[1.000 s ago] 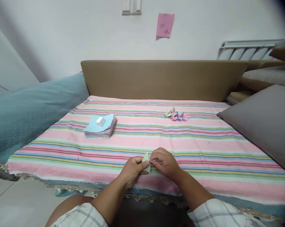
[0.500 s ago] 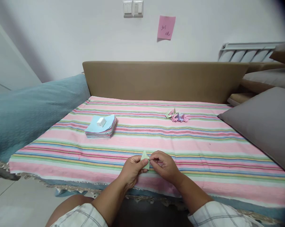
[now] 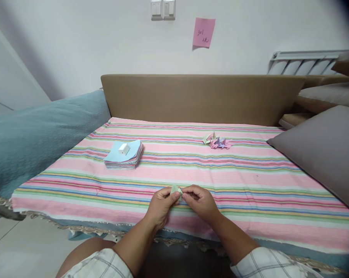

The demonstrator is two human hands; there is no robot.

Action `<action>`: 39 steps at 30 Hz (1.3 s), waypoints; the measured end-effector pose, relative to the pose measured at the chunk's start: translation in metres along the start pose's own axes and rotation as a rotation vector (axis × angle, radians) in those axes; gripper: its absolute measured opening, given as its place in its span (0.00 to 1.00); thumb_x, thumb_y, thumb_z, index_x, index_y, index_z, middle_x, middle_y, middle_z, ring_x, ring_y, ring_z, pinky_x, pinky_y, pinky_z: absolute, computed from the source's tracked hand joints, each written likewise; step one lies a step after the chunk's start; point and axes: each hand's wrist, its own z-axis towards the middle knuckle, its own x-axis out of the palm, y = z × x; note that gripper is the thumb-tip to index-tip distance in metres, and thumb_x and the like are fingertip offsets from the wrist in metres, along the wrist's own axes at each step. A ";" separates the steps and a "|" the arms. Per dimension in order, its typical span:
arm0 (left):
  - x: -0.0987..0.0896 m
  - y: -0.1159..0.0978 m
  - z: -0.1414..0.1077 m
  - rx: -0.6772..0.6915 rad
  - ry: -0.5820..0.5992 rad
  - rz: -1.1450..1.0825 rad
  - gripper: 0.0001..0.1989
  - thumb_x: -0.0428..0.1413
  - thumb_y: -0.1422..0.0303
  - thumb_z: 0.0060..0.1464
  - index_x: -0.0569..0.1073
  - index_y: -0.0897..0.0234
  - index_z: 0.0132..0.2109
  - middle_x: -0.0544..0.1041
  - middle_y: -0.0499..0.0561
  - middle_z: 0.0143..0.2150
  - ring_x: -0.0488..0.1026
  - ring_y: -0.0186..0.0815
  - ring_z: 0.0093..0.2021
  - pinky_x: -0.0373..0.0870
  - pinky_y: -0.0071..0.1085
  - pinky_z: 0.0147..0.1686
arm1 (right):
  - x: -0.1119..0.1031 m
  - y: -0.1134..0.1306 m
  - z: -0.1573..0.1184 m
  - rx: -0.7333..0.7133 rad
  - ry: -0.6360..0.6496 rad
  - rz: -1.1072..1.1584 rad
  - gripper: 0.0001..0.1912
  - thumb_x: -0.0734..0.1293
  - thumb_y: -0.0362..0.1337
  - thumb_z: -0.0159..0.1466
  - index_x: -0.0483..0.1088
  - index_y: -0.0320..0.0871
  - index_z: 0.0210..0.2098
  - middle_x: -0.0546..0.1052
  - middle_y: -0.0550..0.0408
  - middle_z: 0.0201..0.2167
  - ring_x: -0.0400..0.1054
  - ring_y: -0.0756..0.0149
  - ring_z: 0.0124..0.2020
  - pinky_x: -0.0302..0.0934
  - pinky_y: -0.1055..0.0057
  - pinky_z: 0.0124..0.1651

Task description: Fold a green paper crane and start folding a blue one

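Note:
A small piece of folded light green paper [image 3: 175, 188] is held between my two hands, above the near part of the striped cloth. My left hand [image 3: 162, 204] pinches it from the left, its thumb lying across the front. From the right, the thumb and index finger of my right hand [image 3: 200, 202] are closed on the paper's right edge. Fingers cover much of the lower paper, so its full shape is hidden.
The striped cloth [image 3: 174, 164] covers the seat. A stack of coloured paper [image 3: 124, 156] stands at left with a white block [image 3: 124, 149] on top. Several folded paper figures [image 3: 217, 142] lie back right. A grey cushion [image 3: 322, 150] fills the right side, a brown backrest [image 3: 203, 98] the rear.
The green paper has turned in my fingers and shows less of its height below the thumb. Both hands stay in nearly the same place.

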 end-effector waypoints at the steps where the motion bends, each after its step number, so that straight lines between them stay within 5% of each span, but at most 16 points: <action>1: 0.000 0.001 0.000 0.018 0.004 0.007 0.17 0.67 0.59 0.34 0.79 0.66 0.31 0.76 0.50 0.30 0.69 0.32 0.31 0.65 0.26 0.32 | 0.000 0.001 0.000 -0.006 -0.002 -0.023 0.09 0.66 0.41 0.58 0.73 0.43 0.34 0.76 0.52 0.30 0.70 0.66 0.30 0.66 0.69 0.32; 9: -0.002 -0.001 0.001 0.220 0.011 0.200 0.12 0.64 0.60 0.41 0.77 0.66 0.25 0.70 0.47 0.26 0.65 0.31 0.30 0.62 0.26 0.33 | 0.003 0.003 0.000 0.159 0.011 0.140 0.10 0.67 0.43 0.55 0.69 0.43 0.27 0.71 0.58 0.21 0.64 0.71 0.23 0.61 0.73 0.26; 19: -0.004 -0.004 0.000 0.273 0.045 0.345 0.11 0.62 0.60 0.43 0.77 0.64 0.24 0.72 0.48 0.28 0.67 0.33 0.32 0.61 0.27 0.35 | 0.001 0.007 0.003 0.319 0.086 0.352 0.18 0.70 0.50 0.50 0.67 0.42 0.28 0.67 0.61 0.21 0.60 0.74 0.22 0.58 0.74 0.26; 27: -0.001 -0.002 -0.001 0.201 0.021 0.239 0.12 0.63 0.60 0.42 0.77 0.65 0.27 0.72 0.45 0.25 0.65 0.31 0.29 0.60 0.25 0.32 | 0.001 0.010 0.004 0.175 0.083 0.224 0.15 0.67 0.48 0.55 0.66 0.42 0.28 0.66 0.61 0.22 0.58 0.73 0.23 0.56 0.74 0.27; 39: 0.005 0.006 -0.004 0.100 0.015 -0.040 0.11 0.64 0.63 0.42 0.76 0.66 0.30 0.74 0.46 0.25 0.68 0.31 0.29 0.63 0.26 0.33 | 0.010 0.006 0.003 0.296 0.030 0.343 0.19 0.70 0.52 0.50 0.66 0.42 0.26 0.66 0.62 0.18 0.58 0.74 0.19 0.56 0.75 0.23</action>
